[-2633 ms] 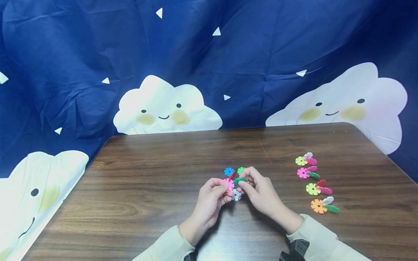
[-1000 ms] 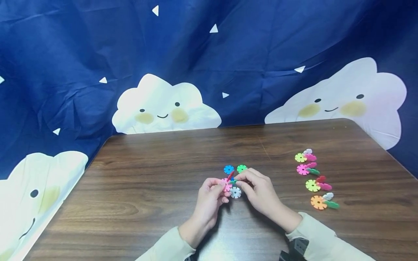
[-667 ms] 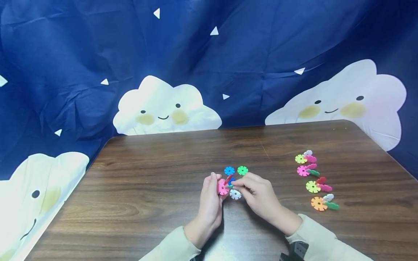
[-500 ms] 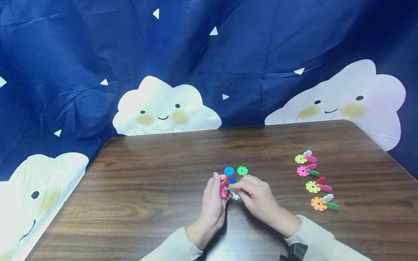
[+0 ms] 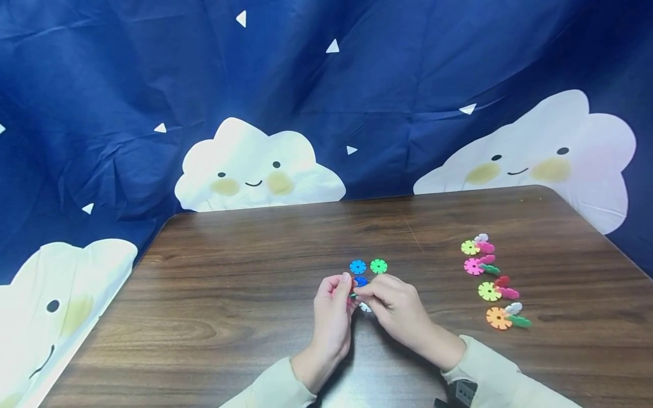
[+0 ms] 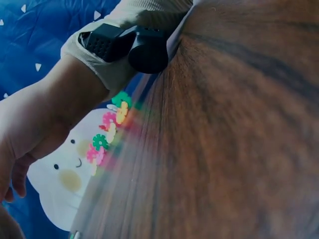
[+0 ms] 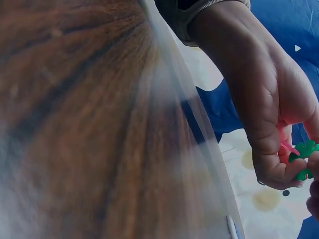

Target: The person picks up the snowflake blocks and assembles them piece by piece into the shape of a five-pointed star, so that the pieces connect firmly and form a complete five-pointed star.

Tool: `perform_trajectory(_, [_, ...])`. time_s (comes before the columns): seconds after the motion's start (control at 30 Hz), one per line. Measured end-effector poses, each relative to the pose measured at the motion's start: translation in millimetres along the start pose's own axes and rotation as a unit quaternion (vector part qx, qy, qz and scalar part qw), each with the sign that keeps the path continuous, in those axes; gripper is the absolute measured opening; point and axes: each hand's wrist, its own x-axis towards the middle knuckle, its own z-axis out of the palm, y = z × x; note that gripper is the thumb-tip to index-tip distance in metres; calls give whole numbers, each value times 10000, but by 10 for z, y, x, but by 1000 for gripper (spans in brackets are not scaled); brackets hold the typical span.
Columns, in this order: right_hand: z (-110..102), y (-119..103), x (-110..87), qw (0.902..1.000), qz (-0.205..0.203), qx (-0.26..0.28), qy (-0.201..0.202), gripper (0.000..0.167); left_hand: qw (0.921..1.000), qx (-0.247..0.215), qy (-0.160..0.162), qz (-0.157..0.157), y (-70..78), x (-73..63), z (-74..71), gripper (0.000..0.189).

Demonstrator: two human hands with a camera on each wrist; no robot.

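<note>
My left hand (image 5: 330,320) holds a pink notched disc (image 7: 286,144), mostly hidden by the fingers in the head view. Between thumb and fingers, my right hand (image 5: 397,305) pinches a green notched disc (image 7: 304,158), its edge set against the pink one. Earlier frames show a red disc joined to the pink; now it is almost covered. Loose discs lie by the fingertips: a light blue disc (image 5: 358,267), a green disc (image 5: 378,266), a darker blue disc (image 5: 361,281) and a partly hidden white disc (image 5: 365,307).
Joined three-disc pieces form a column on the right of the brown wooden table (image 5: 245,266): a yellow-white-pink piece (image 5: 470,247), a pink-green piece (image 5: 473,266), a yellow-red-pink piece (image 5: 489,292) and an orange-white-green piece (image 5: 498,318). A blue cloth (image 5: 377,85) hangs behind.
The right hand has brought the green disc leftward against the pink disc. The left hand has turned and its fingers now cover most of the pink disc. The loose discs stay put.
</note>
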Motion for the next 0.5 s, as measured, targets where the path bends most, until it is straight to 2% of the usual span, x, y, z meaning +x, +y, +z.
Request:
perform_trajectory(0.07, [2,7,8,9999,17,119,-21,5,9999,36,28,91,10,10,-5,8])
perform_trajectory(0.2, [-36,33,26,9985,323,434,-5,29,9997,18,19,239,31,23,-15,6])
perform_trajectory(0.33, [-99,74,32,9938,995,502,-17,30,9996,113,84,249,48,29,-30,6])
perform_trajectory(0.4, [-118,100,28,9893,1395,360,-214,25,9995,172,110,229,55,30,-36,7])
perform_trajectory(0.5, [-130,127,19,9742,2073,66,-895,16,9994,246,57,215,61,25,-44,9])
